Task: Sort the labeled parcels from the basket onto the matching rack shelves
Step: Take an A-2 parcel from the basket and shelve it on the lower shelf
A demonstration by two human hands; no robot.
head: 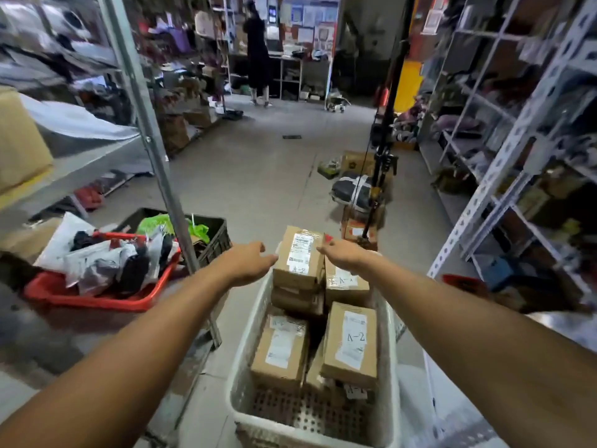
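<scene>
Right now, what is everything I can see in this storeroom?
White basket: one, perforated plastic, near centre on the floor.
Cardboard parcels: at least five visible, brown with white labels, stacked in the white basket; several are marked 1-2.
Top parcel: one, brown, on the far stack between both hands.
Red basket: one, left, full of white and grey mailer bags.
Black crate: one, behind the red basket, with green bags in it.
Racks: grey metal, both sides, loaded with goods.
Person in black: one, far end, at a desk.
Left hand: at the top parcel's left side.
Right hand: at its right side.
</scene>
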